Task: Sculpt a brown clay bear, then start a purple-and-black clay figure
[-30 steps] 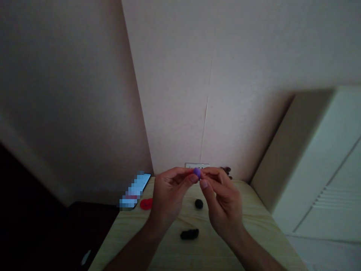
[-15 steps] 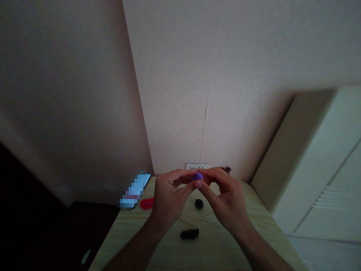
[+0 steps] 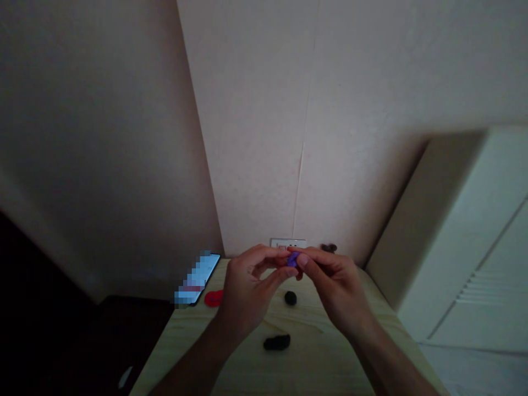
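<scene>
A small purple lump [image 3: 292, 259], soft like modelling clay, is pinched between the fingertips of both hands above the table. My left hand [image 3: 250, 280] grips it from the left, thumb below and fingers above. From the other side my right hand [image 3: 332, 278] presses its thumb against the lump's near face. Below the hands a round black ball [image 3: 291, 298] lies on the table. Nearer to me is a longer, uneven black piece [image 3: 277, 342]. A flat red piece [image 3: 213, 298] is partly hidden behind my left hand.
The wooden table [image 3: 305, 368] stands against the wall. A lit phone [image 3: 196, 280] lies at its left edge, its screen blurred out. A wall socket [image 3: 289, 242] and a small dark brown object [image 3: 329, 248] sit behind the hands. At right stands a white cabinet [image 3: 466, 231].
My right thumb has shifted up onto the purple lump, which now looks more folded and uneven. Both hands stay in nearly the same place. The pieces on the table have not moved.
</scene>
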Action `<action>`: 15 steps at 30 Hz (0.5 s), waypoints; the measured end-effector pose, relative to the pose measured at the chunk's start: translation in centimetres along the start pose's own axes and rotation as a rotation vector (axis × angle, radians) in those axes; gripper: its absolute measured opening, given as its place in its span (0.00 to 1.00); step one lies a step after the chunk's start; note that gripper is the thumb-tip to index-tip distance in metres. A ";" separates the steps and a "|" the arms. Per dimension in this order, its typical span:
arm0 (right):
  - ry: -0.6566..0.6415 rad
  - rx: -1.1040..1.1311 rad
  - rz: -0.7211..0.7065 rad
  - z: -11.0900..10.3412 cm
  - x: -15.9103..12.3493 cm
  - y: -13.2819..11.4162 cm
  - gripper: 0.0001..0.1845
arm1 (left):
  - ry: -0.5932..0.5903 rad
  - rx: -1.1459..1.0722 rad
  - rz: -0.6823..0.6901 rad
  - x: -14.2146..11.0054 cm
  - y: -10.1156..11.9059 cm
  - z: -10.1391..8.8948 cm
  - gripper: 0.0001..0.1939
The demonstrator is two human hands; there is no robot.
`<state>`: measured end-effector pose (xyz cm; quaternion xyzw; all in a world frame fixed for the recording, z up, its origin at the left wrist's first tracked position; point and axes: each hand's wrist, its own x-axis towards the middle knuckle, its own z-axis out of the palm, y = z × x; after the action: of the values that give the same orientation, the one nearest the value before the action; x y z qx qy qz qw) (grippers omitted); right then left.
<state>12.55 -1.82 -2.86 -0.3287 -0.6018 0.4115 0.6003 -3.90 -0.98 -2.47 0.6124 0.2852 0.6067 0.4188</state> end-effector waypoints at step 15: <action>-0.140 -0.536 0.135 0.4 1.0 7.0 0.20 | 0.295 -0.142 -0.151 3.3 -1.8 -4.4 0.15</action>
<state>11.38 2.13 -8.67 -0.4860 -0.7060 0.2985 0.4199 -7.59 3.43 -2.75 0.4625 0.3455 0.6754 0.4590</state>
